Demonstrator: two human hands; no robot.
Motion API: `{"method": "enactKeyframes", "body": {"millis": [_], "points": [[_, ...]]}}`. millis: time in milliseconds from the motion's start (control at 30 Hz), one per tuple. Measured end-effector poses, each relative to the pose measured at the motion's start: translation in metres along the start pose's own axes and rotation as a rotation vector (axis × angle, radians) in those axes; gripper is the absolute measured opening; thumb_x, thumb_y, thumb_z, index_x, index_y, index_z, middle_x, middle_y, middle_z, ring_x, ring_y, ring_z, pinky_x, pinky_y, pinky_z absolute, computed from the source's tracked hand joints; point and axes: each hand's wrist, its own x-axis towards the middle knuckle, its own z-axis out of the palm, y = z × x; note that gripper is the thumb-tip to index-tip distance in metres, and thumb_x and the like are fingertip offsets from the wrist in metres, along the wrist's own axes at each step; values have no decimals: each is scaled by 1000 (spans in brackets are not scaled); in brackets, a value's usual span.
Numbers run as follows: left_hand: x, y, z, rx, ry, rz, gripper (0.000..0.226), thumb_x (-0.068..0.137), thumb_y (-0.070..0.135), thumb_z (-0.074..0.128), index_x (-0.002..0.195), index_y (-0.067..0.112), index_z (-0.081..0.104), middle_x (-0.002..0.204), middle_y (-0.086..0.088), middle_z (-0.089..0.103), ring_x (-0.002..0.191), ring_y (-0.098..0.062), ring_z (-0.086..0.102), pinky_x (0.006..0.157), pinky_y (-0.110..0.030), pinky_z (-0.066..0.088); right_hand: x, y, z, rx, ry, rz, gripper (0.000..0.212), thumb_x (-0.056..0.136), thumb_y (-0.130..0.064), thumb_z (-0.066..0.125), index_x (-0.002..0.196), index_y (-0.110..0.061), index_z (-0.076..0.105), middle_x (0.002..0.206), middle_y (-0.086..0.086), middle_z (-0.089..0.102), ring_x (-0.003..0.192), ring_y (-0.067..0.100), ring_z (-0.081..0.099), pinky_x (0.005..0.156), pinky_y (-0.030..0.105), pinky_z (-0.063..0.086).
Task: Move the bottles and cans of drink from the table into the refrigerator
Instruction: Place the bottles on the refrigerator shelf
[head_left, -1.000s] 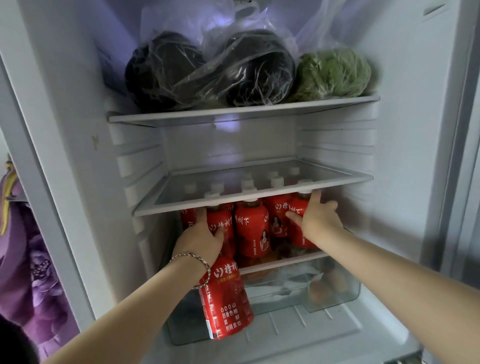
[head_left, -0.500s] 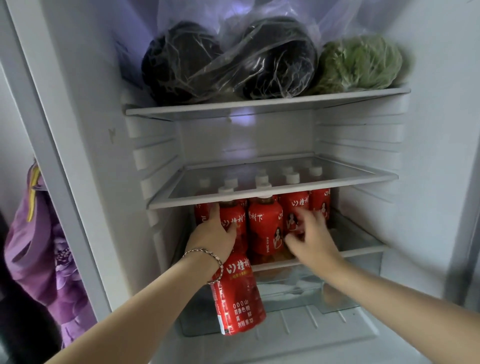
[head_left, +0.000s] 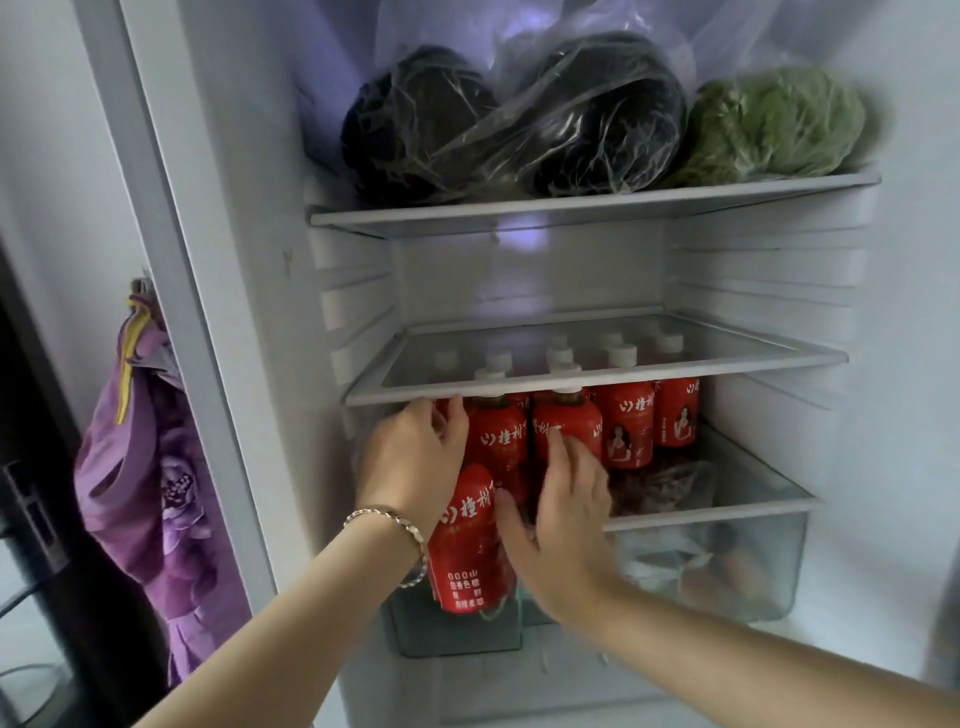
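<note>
Several things are hidden here; which ones? asks the first.

The second answers: The top of the held bottle (head_left: 465, 561) goes behind the left hand (head_left: 415, 457), so I cannot see the fingers that grip it. The standing bottles (head_left: 623, 426) show their white caps only through the glass shelf (head_left: 675, 370), a little blurred, and I cannot count the back rows. What lies in the drawer (head_left: 753, 561) is also unclear.

First: How does the held bottle look?

Second: It has a red wrap with white characters. It is almost upright, leaning a little. It is in the air at the front of the refrigerator (head_left: 260, 260), before the drawer and lower than the standing row.

First: And the fingers?

Second: The left hand holds it from above, and its upper fingers reach straight to the shelf's front edge. The right hand (head_left: 561, 514) is spread flat and grips nothing. Its fingertips rest on a front standing bottle, and its thumb lies against the held bottle's right side.
</note>
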Motion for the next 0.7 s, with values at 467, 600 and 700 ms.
{"method": "enactKeyframes", "body": {"millis": [467, 600, 700], "points": [[9, -6, -11, -318, -91, -87, 41, 98, 35, 36, 81, 9, 63, 77, -8, 67, 75, -22, 64, 68, -36, 51, 15, -17, 36, 330, 215, -258, 87, 69, -37, 74, 138, -39, 22, 118, -38, 24, 115, 2, 43, 100, 24, 44], [3, -14, 9, -198, -157, 1, 21, 96, 23, 39, 103, 20, 59, 110, -3, 60, 103, -20, 55, 85, -28, 42, 30, 13, 28, 175, 370, -348, 95, 68, -24, 81, 143, -22, 22, 122, -4, 36, 116, 6, 40, 102, 17, 34], [-1, -10, 25, -248, -273, -34, 46, 95, 25, 45, 140, 29, 34, 140, -1, 34, 125, -18, 41, 95, -21, 30, 29, 38, 16, 106, 443, -276, 91, 72, -32, 74, 144, -20, 20, 127, 4, 34, 119, 17, 38, 103, 21, 34]]}}
